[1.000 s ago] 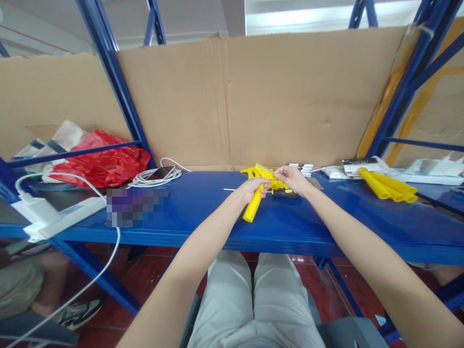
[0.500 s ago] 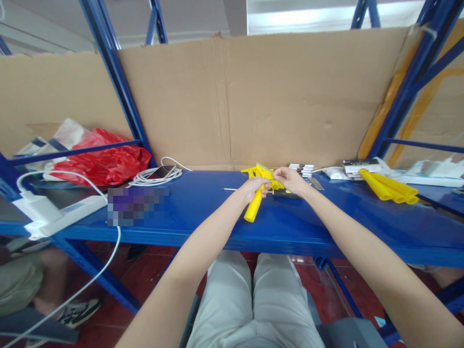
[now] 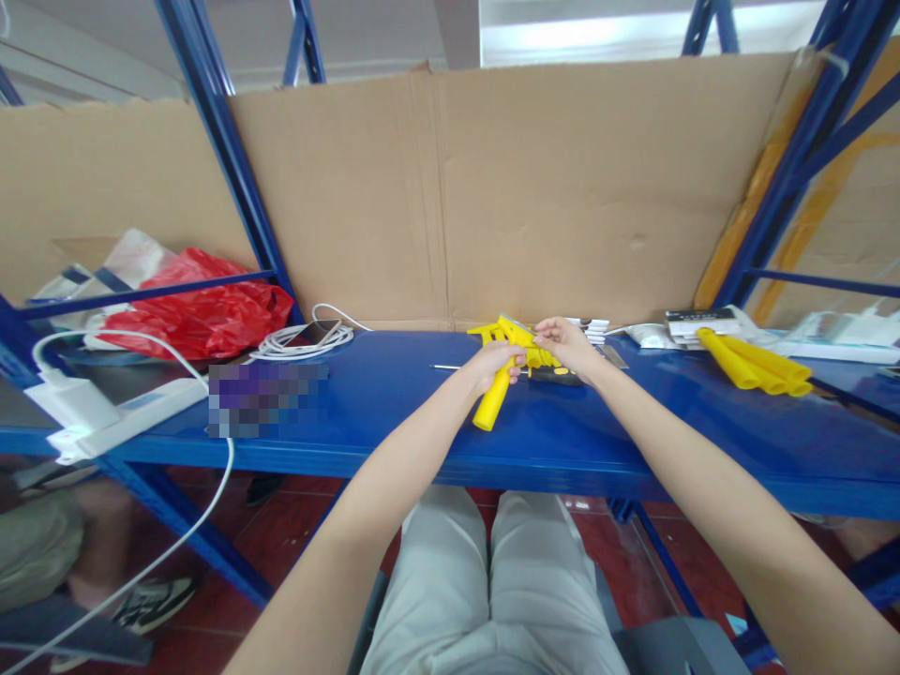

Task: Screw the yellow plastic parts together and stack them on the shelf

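Bench scene in the head view, seen from above and behind my two hands. My left hand [image 3: 498, 365] wraps around the yellow handle [image 3: 493, 403], its fingers clamped on it. The handle tilts, its lower end pointing down and toward the near edge of the blue bench [image 3: 400, 412], about midway along it. My right hand [image 3: 566, 347] is just beside the left, thumb and fingertips drawn together at the yellow parts [image 3: 520, 332] beyond the handle; I cannot tell whether they pinch anything. These parts overlap, and I cannot tell which of them is joined to the handle.

Behind and below my hands lies a screwdriver [image 3: 555, 376], its thin shaft toward the left and its dark grip toward the right. Small white boxes [image 3: 592, 328] lie beyond my right wrist. Farther right, yellow tubes [image 3: 756, 364] rest side by side, their upper ends touching a black-and-white pack [image 3: 696, 324]. To the left I note a coiled white cable [image 3: 295, 352], a red bag [image 3: 203, 305] and a white power strip [image 3: 151, 412]. Cardboard [image 3: 450, 197] stands upright along the back.
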`<state>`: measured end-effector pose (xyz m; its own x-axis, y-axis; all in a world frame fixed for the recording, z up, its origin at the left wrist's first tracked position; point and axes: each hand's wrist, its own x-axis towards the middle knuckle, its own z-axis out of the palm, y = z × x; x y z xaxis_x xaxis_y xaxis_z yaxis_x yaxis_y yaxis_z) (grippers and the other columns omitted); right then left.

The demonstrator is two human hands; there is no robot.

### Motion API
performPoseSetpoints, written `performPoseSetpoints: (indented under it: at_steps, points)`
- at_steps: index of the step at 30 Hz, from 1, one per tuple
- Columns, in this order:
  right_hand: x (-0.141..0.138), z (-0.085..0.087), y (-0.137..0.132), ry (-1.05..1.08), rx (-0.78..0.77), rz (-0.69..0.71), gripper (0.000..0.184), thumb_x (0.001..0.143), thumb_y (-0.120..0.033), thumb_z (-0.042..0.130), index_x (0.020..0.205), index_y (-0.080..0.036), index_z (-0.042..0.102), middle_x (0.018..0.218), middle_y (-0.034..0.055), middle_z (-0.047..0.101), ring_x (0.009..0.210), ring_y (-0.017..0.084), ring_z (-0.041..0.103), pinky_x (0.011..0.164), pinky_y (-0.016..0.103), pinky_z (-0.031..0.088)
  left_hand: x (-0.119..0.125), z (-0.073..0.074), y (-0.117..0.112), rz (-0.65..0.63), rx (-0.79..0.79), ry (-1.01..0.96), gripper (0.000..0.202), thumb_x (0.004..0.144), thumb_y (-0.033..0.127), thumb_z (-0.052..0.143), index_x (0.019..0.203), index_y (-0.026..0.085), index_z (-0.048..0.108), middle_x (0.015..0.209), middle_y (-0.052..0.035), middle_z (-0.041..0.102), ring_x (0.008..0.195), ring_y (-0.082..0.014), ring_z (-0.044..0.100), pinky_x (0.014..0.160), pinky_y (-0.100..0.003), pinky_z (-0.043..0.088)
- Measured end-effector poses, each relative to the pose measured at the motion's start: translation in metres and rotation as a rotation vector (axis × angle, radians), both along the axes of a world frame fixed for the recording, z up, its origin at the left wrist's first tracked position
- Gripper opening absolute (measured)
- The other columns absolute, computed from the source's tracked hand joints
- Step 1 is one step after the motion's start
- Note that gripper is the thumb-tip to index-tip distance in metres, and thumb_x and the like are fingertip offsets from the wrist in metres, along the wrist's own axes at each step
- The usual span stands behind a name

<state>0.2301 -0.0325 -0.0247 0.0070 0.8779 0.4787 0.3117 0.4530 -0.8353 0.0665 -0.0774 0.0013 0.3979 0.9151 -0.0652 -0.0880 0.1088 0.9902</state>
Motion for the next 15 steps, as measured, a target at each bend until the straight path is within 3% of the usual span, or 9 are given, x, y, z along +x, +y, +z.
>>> performPoseSetpoints:
  at_steps: [10, 15]
  points:
    - [0.0003, -0.0006, 0.0009, -0.002, 0.025, 0.01, 0.023, 0.067, -0.017, 0.067, 0.083, -0.021, 0.052, 0.074, -0.0015, 0.059, 0.072, 0.014, 0.059, 0.08, 0.035, 0.051, 0.0003, -0.0026, 0.0024, -0.008, -0.01, -0.037, 0.018, 0.086, 0.003, 0.048, 0.076, 0.017, 0.048, 0.049, 0.0077, 0.044, 0.032, -0.0033, 0.033, 0.036, -0.016, 0.026]
    - [0.0015, -0.0025, 0.0036, -0.1, 0.077, -0.151, 0.029, 0.066, -0.03, 0.074, 0.083, -0.021, 0.052, 0.082, 0.0027, 0.062, 0.073, 0.017, 0.059, 0.08, 0.039, 0.052, -0.0011, -0.0011, 0.0025, -0.023, -0.014, -0.065, 0.021, 0.089, 0.003, 0.044, 0.075, 0.018, 0.046, 0.047, 0.0088, 0.042, 0.031, -0.003, 0.031, 0.036, -0.015, 0.026]
